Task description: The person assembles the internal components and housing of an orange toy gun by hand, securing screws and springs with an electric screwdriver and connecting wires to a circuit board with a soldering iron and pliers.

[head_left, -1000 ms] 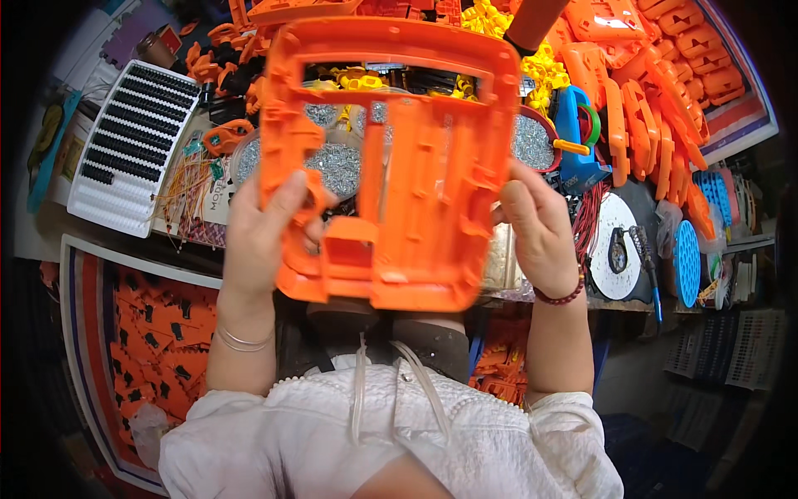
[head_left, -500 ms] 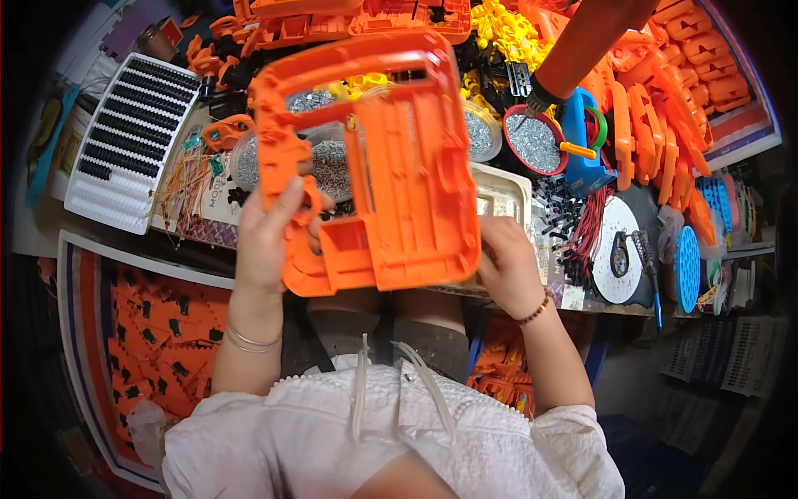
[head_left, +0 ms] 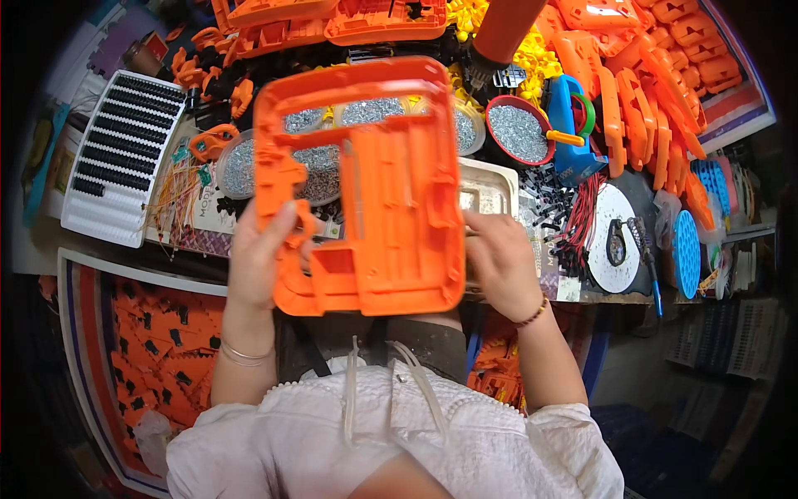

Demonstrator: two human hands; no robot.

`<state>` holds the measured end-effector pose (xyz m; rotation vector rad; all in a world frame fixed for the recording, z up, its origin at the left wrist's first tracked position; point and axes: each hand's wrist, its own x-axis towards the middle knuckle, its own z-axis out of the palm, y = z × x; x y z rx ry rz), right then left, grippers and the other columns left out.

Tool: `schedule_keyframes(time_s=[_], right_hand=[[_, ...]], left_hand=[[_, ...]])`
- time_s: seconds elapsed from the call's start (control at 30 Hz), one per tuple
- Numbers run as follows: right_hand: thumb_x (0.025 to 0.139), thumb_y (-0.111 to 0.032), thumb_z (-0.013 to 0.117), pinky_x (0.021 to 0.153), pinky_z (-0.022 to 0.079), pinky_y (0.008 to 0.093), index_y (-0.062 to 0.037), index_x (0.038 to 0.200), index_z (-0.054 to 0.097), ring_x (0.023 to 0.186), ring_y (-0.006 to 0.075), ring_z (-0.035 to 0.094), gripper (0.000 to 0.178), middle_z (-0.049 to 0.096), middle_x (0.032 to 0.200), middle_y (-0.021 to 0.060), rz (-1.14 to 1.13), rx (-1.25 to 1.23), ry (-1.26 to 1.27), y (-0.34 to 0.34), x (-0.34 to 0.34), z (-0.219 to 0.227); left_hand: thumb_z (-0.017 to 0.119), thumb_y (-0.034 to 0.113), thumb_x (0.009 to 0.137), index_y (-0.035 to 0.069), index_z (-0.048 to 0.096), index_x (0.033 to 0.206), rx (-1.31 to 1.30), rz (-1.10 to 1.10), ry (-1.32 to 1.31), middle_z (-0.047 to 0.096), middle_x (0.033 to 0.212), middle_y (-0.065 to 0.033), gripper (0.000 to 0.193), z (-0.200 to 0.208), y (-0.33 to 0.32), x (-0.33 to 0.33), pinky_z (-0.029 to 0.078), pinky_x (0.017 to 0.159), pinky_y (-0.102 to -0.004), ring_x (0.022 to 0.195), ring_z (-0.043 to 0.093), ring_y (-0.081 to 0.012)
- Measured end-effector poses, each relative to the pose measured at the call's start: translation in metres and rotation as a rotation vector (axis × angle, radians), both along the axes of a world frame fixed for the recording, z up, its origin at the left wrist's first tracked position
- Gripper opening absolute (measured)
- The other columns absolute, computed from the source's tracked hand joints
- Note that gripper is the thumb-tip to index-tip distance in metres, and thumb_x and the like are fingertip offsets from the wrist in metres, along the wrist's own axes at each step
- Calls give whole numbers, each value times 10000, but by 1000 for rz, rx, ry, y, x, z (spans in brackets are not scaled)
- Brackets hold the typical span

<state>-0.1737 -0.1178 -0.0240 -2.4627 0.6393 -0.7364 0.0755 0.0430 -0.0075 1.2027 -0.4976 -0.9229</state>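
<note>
An orange plastic housing [head_left: 407, 200], a flat rounded shell with ribs and cut-outs, stands raised in front of me above the bench's near edge. My left hand [head_left: 264, 249] grips its left side near a hook-shaped part, thumb on the face toward me. At the right edge, my right hand [head_left: 499, 258] is closed round the housing, its fingertips partly hidden behind it. Through the openings show bowls of small silver screws [head_left: 320, 166]. An orange power screwdriver [head_left: 504, 33] hangs point-down beyond the housing, touched by neither hand.
A red bowl of screws [head_left: 519, 131] and a blue plastic holder [head_left: 573, 133] stand right of the housing. A white tray of black parts [head_left: 125, 158] lies left. Orange shells [head_left: 640, 116] and yellow parts [head_left: 532, 66] crowd the back. A soldering iron [head_left: 648, 258] lies far right.
The housing has come down a little toward me and straightened from its slight tilt, both hands still on it. The view has shifted slightly, and the hanging screwdriver now appears farther left.
</note>
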Motion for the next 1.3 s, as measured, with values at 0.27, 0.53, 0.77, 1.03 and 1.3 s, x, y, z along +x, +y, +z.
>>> schedule_keyframes(time_s=[0.27, 0.53, 0.77, 1.03, 1.3], right_hand=[[960, -174, 542, 725, 418, 205, 13, 1343, 473, 771, 48, 492, 432, 533, 887, -10, -373, 702, -436, 12, -43, 3], [746, 16, 662, 709, 460, 248, 0, 1387, 427, 812, 106, 544, 683, 586, 968, 57, -247, 525, -256, 14, -39, 72], [670, -150, 728, 768, 504, 357, -88, 1010, 707, 872, 255, 609, 346, 654, 910, 75, 248, -680, 22, 15, -1, 163], [833, -44, 654, 705, 512, 309, -31, 1064, 653, 898, 240, 605, 232, 614, 984, 109, -97, 231, -148, -52, -9, 60], [811, -109, 685, 683, 511, 321, -21, 962, 699, 742, 262, 637, 175, 632, 825, 136, 46, 272, 18, -97, 47, 24]], left_hand=[[669, 217, 851, -16, 508, 1198, 79, -407, -827, 611, 894, -136, 448, 3, -35, -50, 500, 694, -300, 771, 628, -190], [835, 312, 652, -21, 591, 1115, 230, -172, -1092, 579, 966, -151, 620, 56, -8, -33, 481, 716, -334, 867, 564, -235], [770, 165, 652, -47, 625, 1132, -201, -304, -1745, 665, 986, -147, 545, 120, -25, -49, 505, 750, -351, 844, 635, -278], [510, 115, 922, -31, 541, 1067, 203, -305, -1017, 515, 897, -185, 208, 30, -6, -58, 452, 722, -402, 825, 539, -363], [655, 142, 811, -10, 514, 1175, 239, -147, -1284, 475, 997, -157, 419, 13, -9, -70, 462, 771, -405, 895, 518, -349]])
